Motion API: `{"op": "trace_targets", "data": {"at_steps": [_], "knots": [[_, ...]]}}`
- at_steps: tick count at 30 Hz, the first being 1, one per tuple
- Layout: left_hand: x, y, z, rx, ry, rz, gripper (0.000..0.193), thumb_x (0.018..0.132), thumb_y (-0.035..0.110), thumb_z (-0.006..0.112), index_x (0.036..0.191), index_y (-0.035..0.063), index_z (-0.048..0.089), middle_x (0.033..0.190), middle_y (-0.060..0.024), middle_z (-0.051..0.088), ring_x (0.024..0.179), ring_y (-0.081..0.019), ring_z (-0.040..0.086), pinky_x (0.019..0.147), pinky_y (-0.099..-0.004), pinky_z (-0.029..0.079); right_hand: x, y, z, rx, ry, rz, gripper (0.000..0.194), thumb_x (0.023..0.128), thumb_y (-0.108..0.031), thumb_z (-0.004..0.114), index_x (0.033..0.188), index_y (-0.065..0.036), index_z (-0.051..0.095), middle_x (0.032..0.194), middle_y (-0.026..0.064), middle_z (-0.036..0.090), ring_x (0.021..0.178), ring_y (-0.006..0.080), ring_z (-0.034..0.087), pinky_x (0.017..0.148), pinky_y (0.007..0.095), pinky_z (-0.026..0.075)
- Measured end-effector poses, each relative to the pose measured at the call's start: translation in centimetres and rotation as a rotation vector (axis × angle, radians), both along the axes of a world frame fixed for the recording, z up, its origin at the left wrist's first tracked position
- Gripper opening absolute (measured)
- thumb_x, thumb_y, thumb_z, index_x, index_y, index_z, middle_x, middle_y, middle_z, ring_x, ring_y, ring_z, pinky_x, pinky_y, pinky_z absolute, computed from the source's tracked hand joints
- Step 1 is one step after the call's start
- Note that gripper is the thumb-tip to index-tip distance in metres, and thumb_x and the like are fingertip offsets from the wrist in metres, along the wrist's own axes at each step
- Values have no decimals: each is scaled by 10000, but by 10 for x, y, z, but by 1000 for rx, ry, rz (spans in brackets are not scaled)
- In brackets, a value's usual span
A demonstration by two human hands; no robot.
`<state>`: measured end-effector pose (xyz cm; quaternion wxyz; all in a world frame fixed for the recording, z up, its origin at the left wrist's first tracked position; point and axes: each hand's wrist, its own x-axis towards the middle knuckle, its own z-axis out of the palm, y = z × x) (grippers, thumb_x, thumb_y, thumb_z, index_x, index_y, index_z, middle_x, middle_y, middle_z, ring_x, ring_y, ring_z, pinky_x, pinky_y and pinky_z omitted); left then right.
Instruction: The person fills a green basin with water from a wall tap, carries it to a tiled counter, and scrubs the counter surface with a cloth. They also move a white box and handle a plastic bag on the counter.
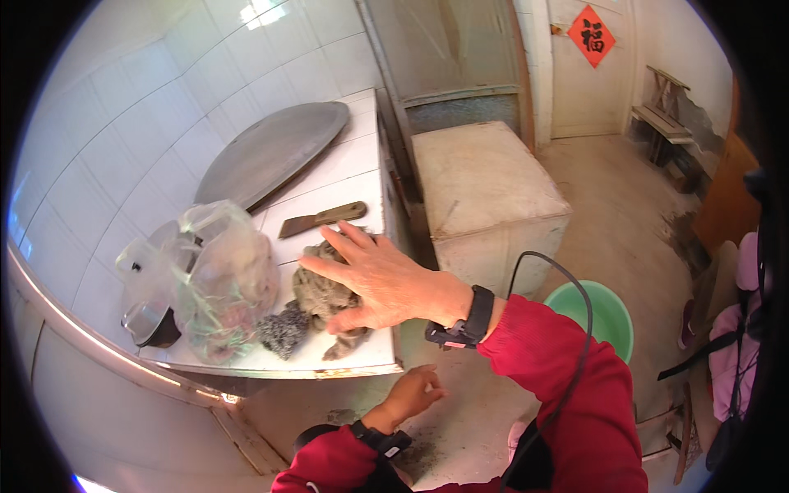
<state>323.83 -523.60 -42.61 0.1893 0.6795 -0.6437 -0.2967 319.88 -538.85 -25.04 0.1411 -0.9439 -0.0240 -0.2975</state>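
My right hand (382,280) is spread, palm down, over a crumpled grey-brown rag (317,289) at the near corner of a white-tiled counter (339,175). Whether the palm presses on the cloth cannot be told. Just left of the rag sits a dark wire scouring pad (283,333). A scraper with a wooden handle (336,212) lies beyond my fingertips. Below the counter's front edge, my left hand (410,394) hangs with loosely curled fingers and nothing in it. Both wrists carry black straps.
Filled plastic bags (225,289) and a small black container (159,330) stand left on the counter. Behind them leans a large round metal lid (274,154). Right of the counter are a pale box (487,185), a green basin (595,314) and a person in pink (730,351). A black cable (588,345) crosses my right sleeve.
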Motion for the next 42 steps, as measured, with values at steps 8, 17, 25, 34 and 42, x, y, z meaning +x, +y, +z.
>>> {"op": "trace_targets", "data": {"at_steps": [8,17,25,34,42], "knots": [[9,28,16,-71,-53,-164,324,797,265,643,1018,30,614,1255,-205,498,1048,-384,534,869,-396,450,32,-24,-2,124,125,-48,441,664,-69,628,1086,-158,541,977,122,534,989,338,471,807,424,440],[19,52,32,-76,-161,-185,323,806,243,625,1066,54,588,1264,-192,491,1031,-374,545,863,-419,455,70,-34,17,-79,65,-246,565,719,-230,704,1227,-109,487,1123,179,511,1029,352,472,865,418,433],[6,61,46,-185,-171,-187,302,791,206,640,1043,50,586,1225,-179,517,1017,-367,548,846,-417,467,69,32,17,-150,361,-68,647,762,-251,689,1268,-9,366,1055,187,533,1011,339,482,818,423,450],[-5,94,55,-364,-112,-126,275,797,198,643,1019,44,593,1152,-165,568,951,-352,577,786,-402,486,70,33,18,187,363,37,222,792,-163,634,863,13,518,804,149,574,768,328,566,668,389,455],[17,95,77,-486,3,204,152,794,154,655,885,36,627,805,-130,613,672,-274,605,603,-344,477,57,83,26,-126,398,110,529,751,-138,660,1230,-50,451,1249,159,419,1070,340,465,894,436,431]]}}
